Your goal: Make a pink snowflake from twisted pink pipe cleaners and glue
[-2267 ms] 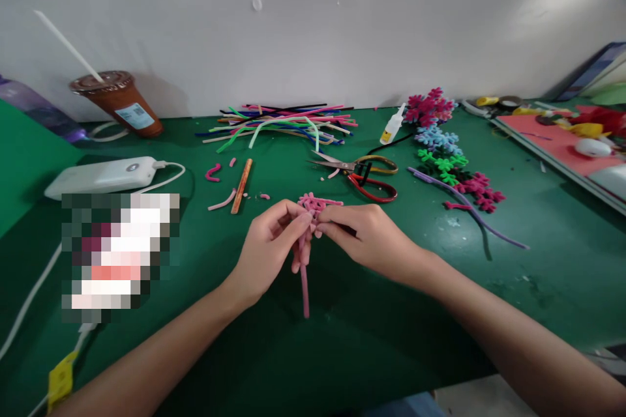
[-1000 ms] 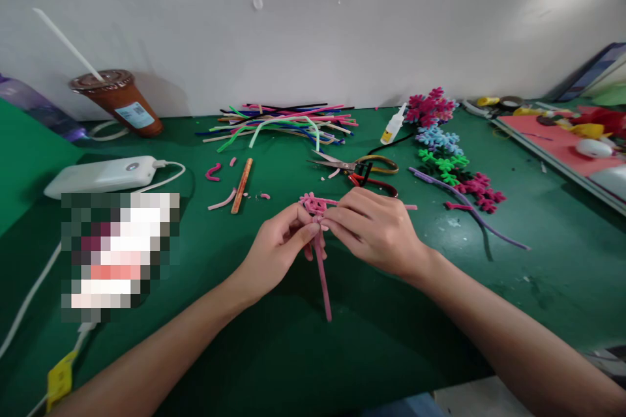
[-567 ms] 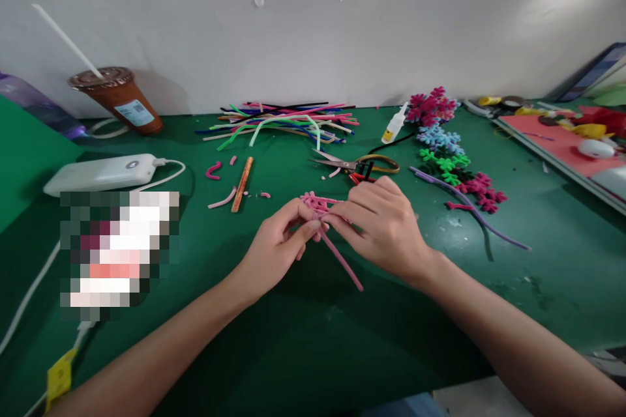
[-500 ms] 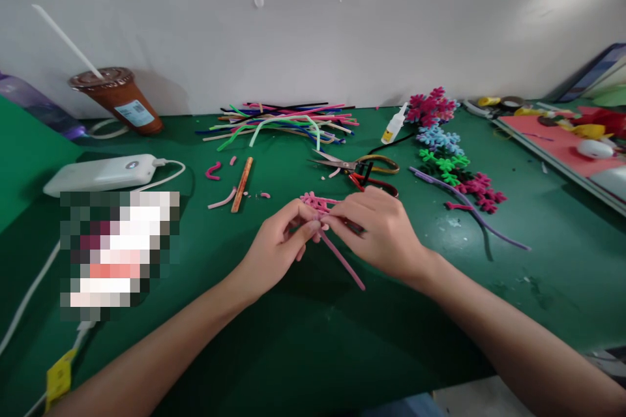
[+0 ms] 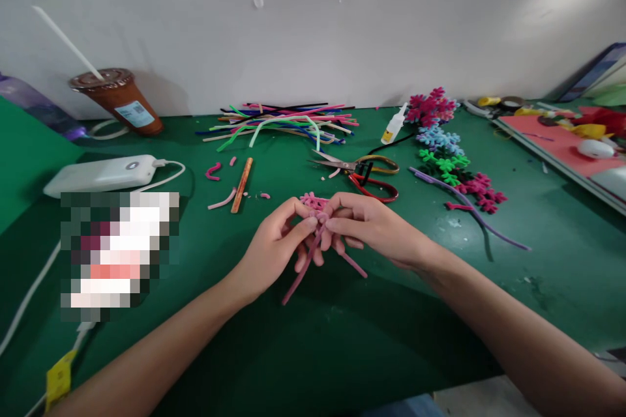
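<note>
Mid-twist on fuzzy pink pipe-cleaner flower [image 5: 315, 208], held just above green desk [image 5: 342, 339], near side of red-handled scissors [image 5: 362, 176]. Left hand [image 5: 274, 251] and right hand [image 5: 372, 228] fingers pinching flower head; two stems trailing below. Next, probably: firm pinch, stems wound together.

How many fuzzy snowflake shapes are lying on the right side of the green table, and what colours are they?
Dark pink snowflakes: 2, one at the back and one nearest the front
Light blue snowflakes: 1
Green snowflakes: 1
Total: 4 lying on the table.
A fifth, pale pink one sits between the left hand and right hand.
</note>
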Demonstrator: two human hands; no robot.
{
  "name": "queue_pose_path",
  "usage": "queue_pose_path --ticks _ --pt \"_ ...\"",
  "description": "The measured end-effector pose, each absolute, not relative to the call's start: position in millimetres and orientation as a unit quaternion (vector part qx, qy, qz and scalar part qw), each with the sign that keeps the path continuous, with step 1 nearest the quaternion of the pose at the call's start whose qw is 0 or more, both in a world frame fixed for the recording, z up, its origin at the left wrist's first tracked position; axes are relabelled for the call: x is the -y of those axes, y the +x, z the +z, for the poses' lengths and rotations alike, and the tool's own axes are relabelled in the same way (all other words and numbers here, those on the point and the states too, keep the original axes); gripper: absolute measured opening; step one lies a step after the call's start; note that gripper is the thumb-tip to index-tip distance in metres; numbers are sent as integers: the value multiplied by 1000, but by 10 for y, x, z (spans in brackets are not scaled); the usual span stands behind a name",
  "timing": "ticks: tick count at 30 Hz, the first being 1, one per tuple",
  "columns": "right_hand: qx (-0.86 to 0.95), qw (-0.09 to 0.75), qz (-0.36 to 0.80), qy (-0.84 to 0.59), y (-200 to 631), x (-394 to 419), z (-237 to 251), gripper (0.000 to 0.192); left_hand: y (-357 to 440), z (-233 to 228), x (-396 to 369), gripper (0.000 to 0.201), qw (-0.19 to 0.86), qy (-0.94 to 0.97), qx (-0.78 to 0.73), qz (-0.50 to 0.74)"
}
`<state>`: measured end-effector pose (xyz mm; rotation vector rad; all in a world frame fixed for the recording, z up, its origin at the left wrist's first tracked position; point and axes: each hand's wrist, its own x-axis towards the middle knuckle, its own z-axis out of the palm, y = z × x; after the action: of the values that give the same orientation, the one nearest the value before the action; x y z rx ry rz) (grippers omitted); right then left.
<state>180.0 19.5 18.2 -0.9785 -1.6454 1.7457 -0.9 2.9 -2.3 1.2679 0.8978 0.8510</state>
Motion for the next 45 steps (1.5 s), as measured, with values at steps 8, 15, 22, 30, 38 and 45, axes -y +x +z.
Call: queue_pose_path --ticks 8,15,22,30,38,45 --pt "727 324 452 -404 1826 -228 132 4 -16 5 -27 21 647 539 -391 373" --pt "766 313 393 -401 1818 -215 89 12 -25 -18 -48 23 649 538 -397 363" --pt "927 265 31 -262 1920 -258 86 15 -80 18 -72 22 706 507 -374 323" --pt "953 207 -109 -192 1988 -249 163 22 -67 59 -64 20 753 477 -348 292" --pt "939 259 69 -217 1968 -263 118 20 -98 26 -81 21 681 546 -385 300" --pt "942 268 47 -198 1953 -251 86 20 -106 31 -71 26 652 574 -401 292"
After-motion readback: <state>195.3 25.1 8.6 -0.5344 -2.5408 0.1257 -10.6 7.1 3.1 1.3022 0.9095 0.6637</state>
